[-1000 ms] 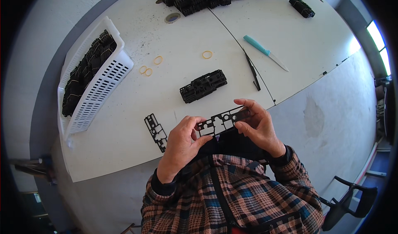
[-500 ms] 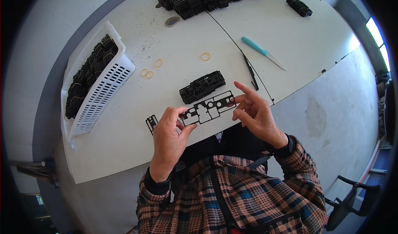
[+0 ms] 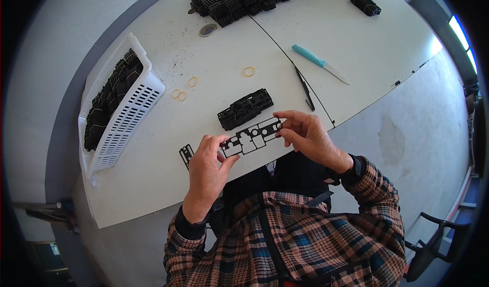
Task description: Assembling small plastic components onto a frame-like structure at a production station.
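Observation:
A thin black plastic frame with several cut-outs [image 3: 256, 145] is held up near the table's front edge. My left hand [image 3: 208, 167] grips its left end between thumb and fingers. At the opposite end, my right hand [image 3: 307, 138] pinches the frame between thumb and fingers. Just beyond it lies a stack of black plastic parts [image 3: 246, 109], flat on the table. Another slotted black piece [image 3: 187, 155] rests beside my left hand, which partly covers it.
On the left stands a white perforated basket [image 3: 127, 121] of bundled black parts. Rubber bands [image 3: 249, 72] lie mid-table. A turquoise-handled knife [image 3: 309, 56] and a thin black strip [image 3: 304, 88] are to the right. Black bundles [image 3: 224, 4] are heaped at the back beside a tape roll [image 3: 208, 30].
My right hand's fingers have come down and closed on the right end of the frame. My left hand keeps its hold. The view has shifted slightly.

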`<state>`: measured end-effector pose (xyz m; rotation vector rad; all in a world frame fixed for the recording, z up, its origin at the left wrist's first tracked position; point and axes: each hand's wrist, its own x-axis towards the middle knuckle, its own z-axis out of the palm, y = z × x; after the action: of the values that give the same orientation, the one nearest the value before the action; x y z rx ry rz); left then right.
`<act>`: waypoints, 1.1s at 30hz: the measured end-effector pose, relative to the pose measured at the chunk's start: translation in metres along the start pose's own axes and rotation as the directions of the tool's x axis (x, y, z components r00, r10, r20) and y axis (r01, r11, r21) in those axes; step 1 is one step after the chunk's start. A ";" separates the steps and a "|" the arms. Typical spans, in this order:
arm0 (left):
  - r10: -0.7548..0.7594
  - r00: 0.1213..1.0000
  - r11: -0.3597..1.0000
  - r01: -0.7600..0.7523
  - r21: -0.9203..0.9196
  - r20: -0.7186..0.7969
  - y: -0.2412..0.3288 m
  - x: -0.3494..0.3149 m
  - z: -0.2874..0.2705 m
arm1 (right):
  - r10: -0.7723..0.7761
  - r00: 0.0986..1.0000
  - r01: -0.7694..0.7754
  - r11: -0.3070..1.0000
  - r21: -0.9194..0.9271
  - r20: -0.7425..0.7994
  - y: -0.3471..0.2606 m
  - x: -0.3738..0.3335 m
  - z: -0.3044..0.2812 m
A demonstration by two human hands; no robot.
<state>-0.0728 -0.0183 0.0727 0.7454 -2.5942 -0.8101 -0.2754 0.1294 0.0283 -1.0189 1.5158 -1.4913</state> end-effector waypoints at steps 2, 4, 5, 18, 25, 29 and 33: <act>-0.008 0.999 1.000 0.007 0.008 0.052 0.001 -0.001 0.001 | -0.003 1.000 0.003 1.000 0.000 0.004 0.002 -0.002 0.001; 0.064 0.997 0.998 -0.063 -0.025 0.049 0.001 0.000 0.003 | -0.001 1.000 0.001 1.000 -0.005 -0.015 -0.001 -0.004 0.002; 0.137 0.990 0.989 -0.134 -0.058 0.045 0.001 0.002 0.005 | 0.001 1.000 -0.001 1.000 -0.008 -0.025 -0.002 -0.005 0.003; -0.135 0.888 0.671 0.408 -0.619 0.439 0.013 0.004 0.012 | -0.093 0.986 0.111 0.985 -0.131 0.138 -0.015 -0.009 0.019; -0.198 0.935 0.405 0.351 -0.844 0.294 -0.003 -0.006 0.013 | -0.245 0.962 0.275 0.852 -0.446 0.124 -0.011 -0.025 0.037; -0.246 0.934 0.295 0.328 -0.897 0.260 -0.009 -0.010 0.020 | -0.206 0.978 0.195 0.829 -0.523 0.038 -0.008 -0.022 0.032; -0.271 0.929 0.247 0.321 -0.914 0.253 -0.010 -0.012 0.020 | -0.361 0.925 0.339 0.642 -0.688 0.119 -0.010 -0.016 0.027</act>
<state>-0.0684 -0.0102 0.0490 0.7691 -1.4087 -2.2015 -0.2440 0.1331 0.0374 -1.8363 2.0618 -1.1563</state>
